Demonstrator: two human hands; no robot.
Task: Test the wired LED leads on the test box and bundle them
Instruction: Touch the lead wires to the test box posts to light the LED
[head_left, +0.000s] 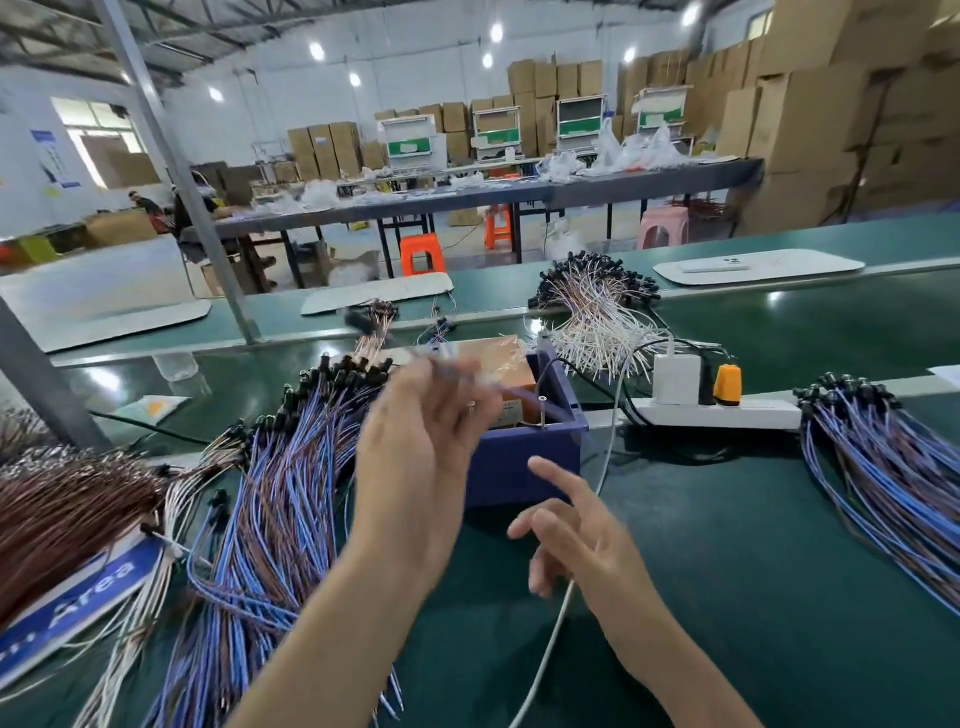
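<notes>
The left hand (421, 441) is raised above the surface (753, 597), its grip narrow, fingers curled round a few LED leads (457, 366) that are smeared by motion, so the exact pinch cannot be made out. The held leads hang over the near left edge of the test box (524, 462), a blue open-topped box with a tape-wrapped orange block in its far half. The right hand (582, 540) hovers lower, in front of the box, its grip wide, fingers spread and holding nothing; a white cable (550, 634) runs across the surface beneath it. The surface is a dark green mat. Left of the box lies a large pile of blue-and-brown leads (280, 499) with black heads, and beyond it a brown-wired heap (67, 514) above a blue sign (88, 597) reading "Area". A second blue-and-brown pile (893, 473) lies at the right, and a white-wired pile (597, 322) sits behind the box. Just right of the box is a white power strip (737, 414) carrying a white adapter (675, 379) and an orange plug (727, 383). The room is a workshop: a long table (519, 195) strewn with clear bags, an orange stool (422, 254) and a pink stool (665, 226) beside it, cardboard boxes (810, 114) stacked high along the back and right walls, and round ceiling lamps (317, 51) lit.
</notes>
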